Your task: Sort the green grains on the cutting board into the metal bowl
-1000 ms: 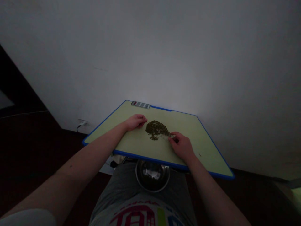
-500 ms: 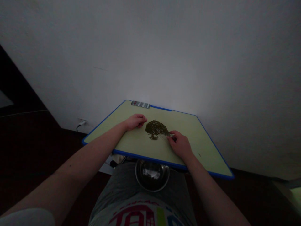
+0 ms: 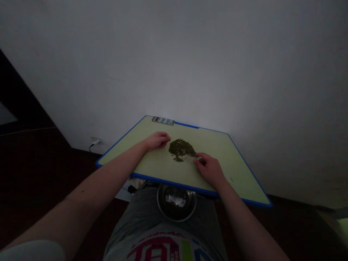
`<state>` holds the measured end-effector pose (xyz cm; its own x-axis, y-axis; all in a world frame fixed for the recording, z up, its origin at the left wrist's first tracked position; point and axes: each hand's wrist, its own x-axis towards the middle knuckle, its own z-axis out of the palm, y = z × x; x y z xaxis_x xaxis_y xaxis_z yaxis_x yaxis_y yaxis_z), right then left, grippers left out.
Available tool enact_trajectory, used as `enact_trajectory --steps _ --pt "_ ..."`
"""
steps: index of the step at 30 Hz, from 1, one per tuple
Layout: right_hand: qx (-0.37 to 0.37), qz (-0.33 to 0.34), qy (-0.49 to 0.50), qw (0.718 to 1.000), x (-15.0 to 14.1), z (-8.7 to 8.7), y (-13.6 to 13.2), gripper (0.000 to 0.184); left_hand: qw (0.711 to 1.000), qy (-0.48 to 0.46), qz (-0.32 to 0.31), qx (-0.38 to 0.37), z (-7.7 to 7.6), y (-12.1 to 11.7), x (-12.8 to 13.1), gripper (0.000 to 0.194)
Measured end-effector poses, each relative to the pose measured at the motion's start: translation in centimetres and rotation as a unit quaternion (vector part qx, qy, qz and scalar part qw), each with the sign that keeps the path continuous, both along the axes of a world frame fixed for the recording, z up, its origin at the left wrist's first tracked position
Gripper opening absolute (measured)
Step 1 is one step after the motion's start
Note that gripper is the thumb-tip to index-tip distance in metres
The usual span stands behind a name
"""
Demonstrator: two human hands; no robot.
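Dark-green, ragged-edged heap of tiny bits [image 3: 181, 147], left fingers [image 3: 164, 138] pressed together, right fingers [image 3: 203, 156] curled, hold unclear

No text legible for sure. Shirt [image 3: 165, 248]: big magenta, green and blue lettering [image 3: 161, 242], cut off by frame; smaller line [image 3: 160, 235] above blurred. Phone-like device [image 3: 163, 120]: marks too small.

Worn on the head, looking forward and down over both hands [image 3: 157, 140] onto a nearby blue-edged tabletop [image 3: 163, 167], facing a wall [image 3: 174, 65].
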<state>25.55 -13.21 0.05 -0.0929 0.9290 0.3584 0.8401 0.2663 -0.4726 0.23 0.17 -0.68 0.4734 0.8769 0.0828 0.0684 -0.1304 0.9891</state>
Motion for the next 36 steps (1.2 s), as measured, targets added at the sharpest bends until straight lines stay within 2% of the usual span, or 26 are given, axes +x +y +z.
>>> enact_trajectory --steps 8,14,29,36 --pt "-0.003 -0.002 0.012 1.000 -0.02 0.07 -0.28 0.028 1.000 0.002 0.003 0.006 -0.02 0.00 -0.04 0.018" --pt "-0.011 0.030 0.010 0.999 -0.04 0.24 -0.50 0.025 1.000 0.002 0.002 0.011 -0.04 0.08 -0.08 0.019" --pt "0.005 -0.005 0.013 1.000 0.04 0.00 -0.26 0.025 1.000 -0.005 0.002 -0.002 -0.02 0.06 0.01 0.020" --pt "-0.011 0.035 0.013 0.999 -0.38 0.37 -0.65 0.024 1.000 -0.012 -0.004 0.003 0.13 0.00 0.03 0.018"
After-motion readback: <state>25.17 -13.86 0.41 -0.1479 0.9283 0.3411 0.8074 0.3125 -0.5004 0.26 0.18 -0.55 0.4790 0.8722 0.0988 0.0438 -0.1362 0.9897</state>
